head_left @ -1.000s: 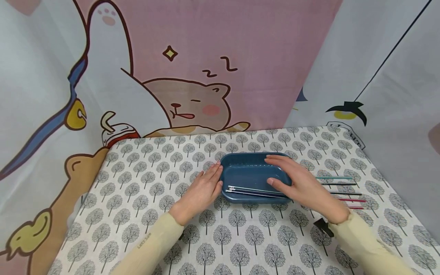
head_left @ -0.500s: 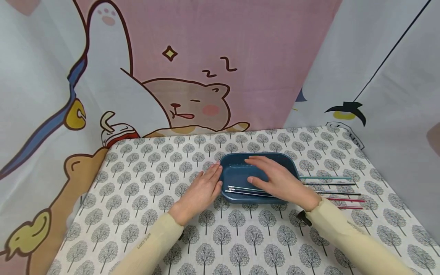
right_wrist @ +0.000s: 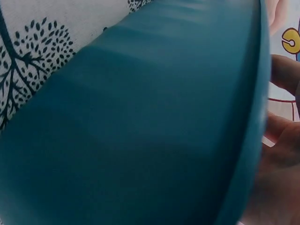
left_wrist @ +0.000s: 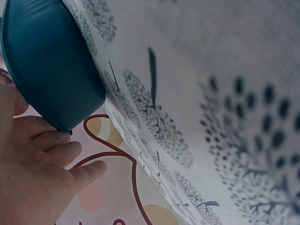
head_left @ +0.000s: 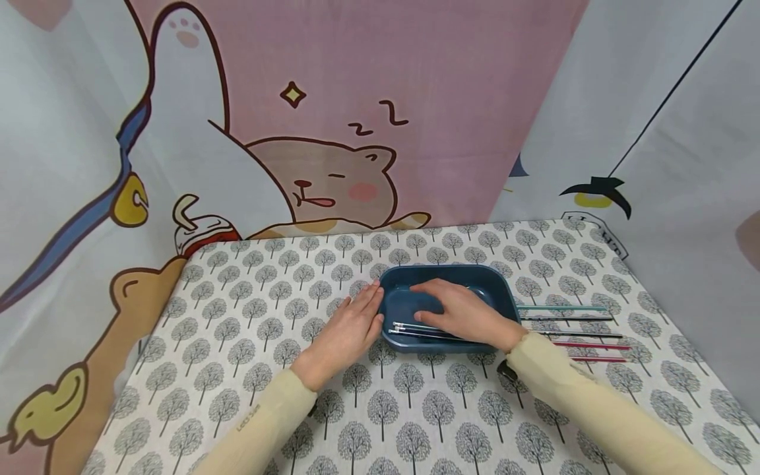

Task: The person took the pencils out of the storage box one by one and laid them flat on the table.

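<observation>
A blue rectangular tray (head_left: 510, 297) lies on the tree-patterned cloth. My left hand (head_left: 346, 326) rests against its left end with the fingers fairly straight; the left wrist view shows the fingertips along the tray's rim (left_wrist: 40, 112). Inside the tray, along its near side, lie several thin dark pencil-like sticks (head_left: 415, 332) with silvery ends. My right hand (head_left: 466, 315) reaches over the tray's right side into it, thumb and forefinger apart and gently bent. Nothing shows between them. The palm covers part of the sticks, and the tray wall (right_wrist: 140, 117) hides most of that hand in the right wrist view.
Right of the tray, several loose thin sticks lie roughly parallel on the cloth: a teal one (head_left: 564, 308), black ones (head_left: 594, 335) and red ones (head_left: 594, 346). Printed cartoon curtains (head_left: 475, 119) hang behind the table and along its sides.
My right hand has moved left and lower into the tray, and its fingers have bent a little more. My left hand, the tray and the sticks stay where they were.
</observation>
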